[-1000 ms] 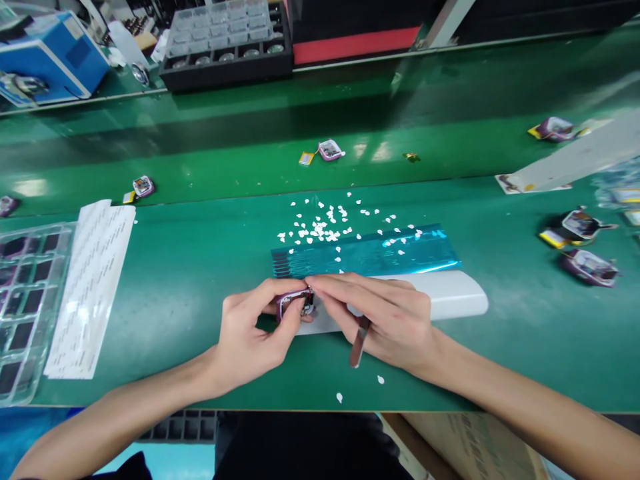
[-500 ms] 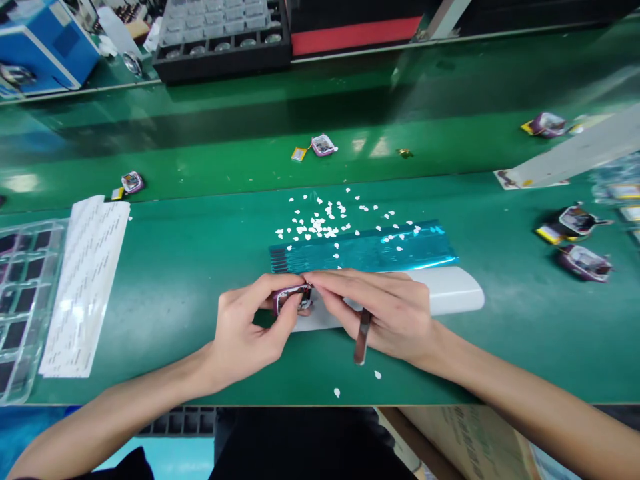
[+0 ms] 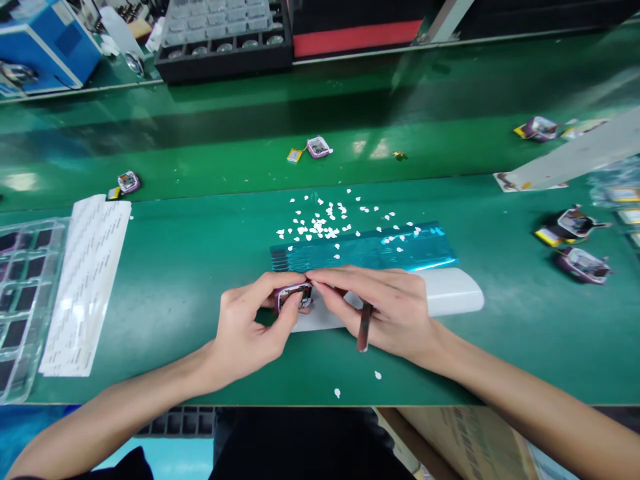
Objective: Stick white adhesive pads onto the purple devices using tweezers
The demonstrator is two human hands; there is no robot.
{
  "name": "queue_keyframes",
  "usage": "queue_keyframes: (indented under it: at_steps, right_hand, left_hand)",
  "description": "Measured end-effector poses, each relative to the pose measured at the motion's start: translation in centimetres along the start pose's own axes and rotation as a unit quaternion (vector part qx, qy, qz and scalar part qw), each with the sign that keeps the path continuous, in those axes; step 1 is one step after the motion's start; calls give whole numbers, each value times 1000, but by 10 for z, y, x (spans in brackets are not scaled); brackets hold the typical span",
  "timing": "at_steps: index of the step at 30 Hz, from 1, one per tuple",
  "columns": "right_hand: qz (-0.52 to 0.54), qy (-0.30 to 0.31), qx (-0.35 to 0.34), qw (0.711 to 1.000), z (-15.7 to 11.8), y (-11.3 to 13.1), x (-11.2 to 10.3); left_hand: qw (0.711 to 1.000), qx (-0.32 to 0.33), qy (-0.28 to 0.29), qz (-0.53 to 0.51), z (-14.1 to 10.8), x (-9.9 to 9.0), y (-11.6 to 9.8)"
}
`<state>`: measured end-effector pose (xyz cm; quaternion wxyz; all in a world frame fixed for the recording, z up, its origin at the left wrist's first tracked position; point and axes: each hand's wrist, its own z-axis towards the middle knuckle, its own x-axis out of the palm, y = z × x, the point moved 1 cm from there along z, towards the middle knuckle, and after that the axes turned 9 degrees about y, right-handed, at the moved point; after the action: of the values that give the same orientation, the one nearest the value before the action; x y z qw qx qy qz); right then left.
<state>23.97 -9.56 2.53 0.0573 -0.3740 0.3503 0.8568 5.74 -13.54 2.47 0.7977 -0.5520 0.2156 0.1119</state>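
Note:
My left hand [image 3: 255,327] grips a small purple-rimmed device [image 3: 284,297] between thumb and fingers, its open inside facing up. At the device's upper right corner, the thumb and index fingertips of my right hand [image 3: 385,310] are pinched together. Dark metal tweezers [image 3: 364,330] lie in the right hand, one end sticking out below the palm. Whatever the right fingertips pinch is too small to make out. Beneath both hands is a glossy white strip [image 3: 453,292], and just behind it a blue film [image 3: 420,248]. Small white pieces [image 3: 319,228] are scattered beyond the hands.
Two similar devices [image 3: 583,265] lie at the right, near a slanted white post [image 3: 560,157]. Others sit on the green ledge behind, one with a yellow battery [image 3: 295,155]. White label sheets [image 3: 87,287] and a clear compartment tray [image 3: 30,307] are at the left.
The tweezers have tilted slightly, their lower end now higher. Both hands stay at the device. Devices on the back ledge have shifted slightly left in view.

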Motion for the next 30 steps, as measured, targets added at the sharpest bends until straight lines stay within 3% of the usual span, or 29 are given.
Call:
queue_keyframes:
  at_steps: [14,19,25,30]
  right_hand:
    - [-12,12,0,1000,-3,-2,0]
    - [-110,-5,22,994,0,-9,-3]
    - [-192,59,-98,975,-6,-12,-3]
    - [-236,77,-129,960,-9,-8,-9]
  left_hand:
    - [999,-23,10,-23,0,0,1]
    - [994,-72,20,-76,-2,1,3]
    - [985,-101,26,-137,-2,0,8]
    - [985,-96,28,-139,-3,1,7]
